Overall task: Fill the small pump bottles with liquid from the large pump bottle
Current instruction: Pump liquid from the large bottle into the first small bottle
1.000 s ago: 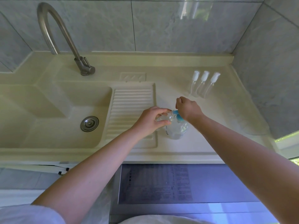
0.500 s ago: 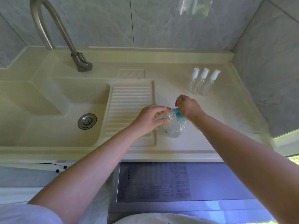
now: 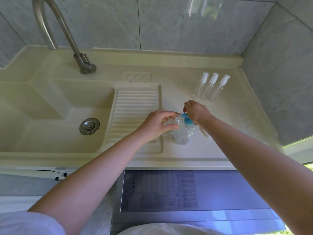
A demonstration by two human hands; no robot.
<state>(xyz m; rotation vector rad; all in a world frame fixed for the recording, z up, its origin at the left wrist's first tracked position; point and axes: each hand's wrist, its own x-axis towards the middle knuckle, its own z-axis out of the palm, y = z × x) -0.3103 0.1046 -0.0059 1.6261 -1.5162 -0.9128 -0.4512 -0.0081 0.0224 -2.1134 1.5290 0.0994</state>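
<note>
A large clear pump bottle (image 3: 183, 134) with a blue pump head (image 3: 188, 120) stands on the cream counter, right of the ribbed drainboard. My left hand (image 3: 156, 126) holds a small clear bottle (image 3: 174, 122) tilted against the pump's spout, its fingers curled round it. My right hand (image 3: 196, 111) sits on top of the blue pump head, its fingers bent over it. Three small capped pump bottles (image 3: 211, 87) stand in a row at the back right of the counter.
A sink basin (image 3: 55, 116) with a metal drain (image 3: 89, 126) lies to the left, under a curved steel tap (image 3: 81, 61). The ribbed drainboard (image 3: 135, 109) is beside my left hand. Tiled walls close the back and right. A grey appliance top (image 3: 186, 192) is below the counter edge.
Both hands stay at the large bottle's pump. The right hand has shifted slightly on the pump head. The view has tilted a little.
</note>
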